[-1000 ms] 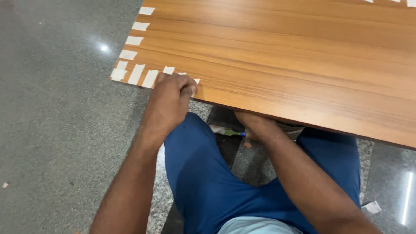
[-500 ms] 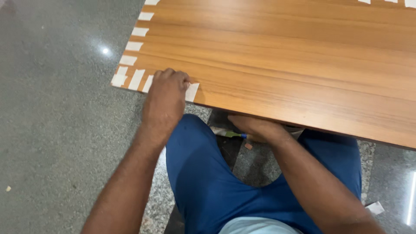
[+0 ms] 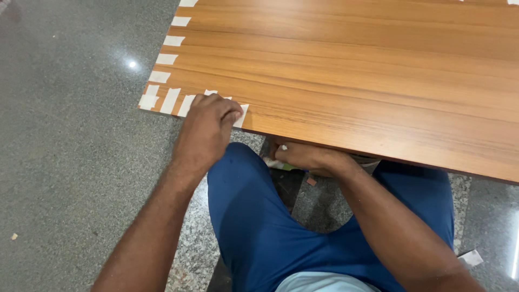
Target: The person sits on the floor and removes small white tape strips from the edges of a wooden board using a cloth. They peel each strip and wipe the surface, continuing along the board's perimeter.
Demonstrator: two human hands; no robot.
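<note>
A large wooden board lies low over the stone floor, with several short strips of white tape stuck along its left edge and near corner. My left hand rests knuckles-up on the board's near edge, fingers pressing on a tape strip. My right hand is just under the board's near edge, between my knees, fingers curled around something small and pale that is mostly hidden.
My legs in blue trousers are folded under the board's edge. The grey speckled stone floor stretches to the left. A scrap of white tape lies on the floor at the lower right.
My left hand has stayed on the board's edge, pressing down a strip of tape. My right hand has shifted slightly left beneath the board.
</note>
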